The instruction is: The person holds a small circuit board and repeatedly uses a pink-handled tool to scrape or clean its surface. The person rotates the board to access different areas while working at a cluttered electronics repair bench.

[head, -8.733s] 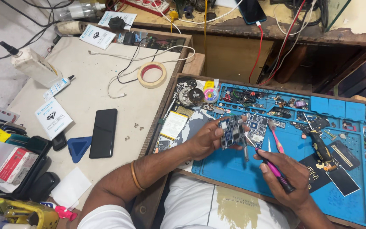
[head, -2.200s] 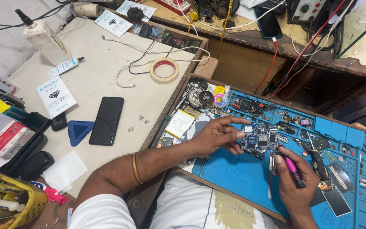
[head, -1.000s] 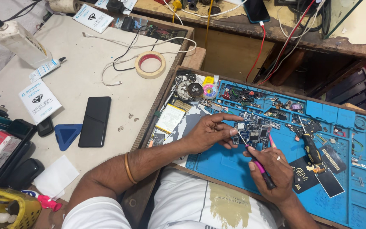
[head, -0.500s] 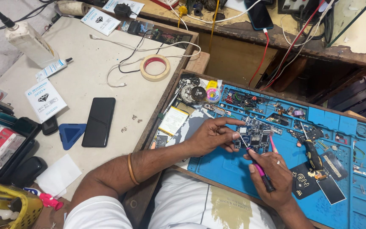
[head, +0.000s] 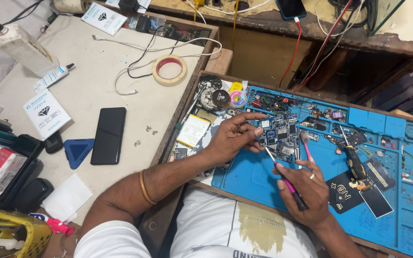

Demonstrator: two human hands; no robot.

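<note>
Centrally, on blue work mat (head: 244,184): circuit board (head: 279,136), lying flat, pinned at its left edge by left hand (head: 233,138), thumb and fingertips pressed against the board's rim, index finger stretched out along its top. Right hand (head: 307,191) below and to the right, fingers curled and pinching a pink-handled tool (head: 288,184), its metal tip touching the board's lower edge. Just right of the board, a pink brush (head: 306,145); farther right, a black-handled screwdriver (head: 354,162) and dark flat parts. Along the mat's upper edge, crowded small parts, coils and a round disc; open blue surface only below the board, between the two hands. Mat framed by a wooden tray rim (head: 178,122), separating it from the pale tabletop (head: 96,71) at left. On that tabletop: black phone (head: 108,135), blue triangular pick (head: 78,150), tape roll (head: 169,69), white cables, squeeze bottle (head: 22,45), white packets. Free room around phone and tape roll; left margin packed with boxes and a yellow basket (head: 10,236). Beyond the tray, a worn wooden shelf with red and yellow wires.
</note>
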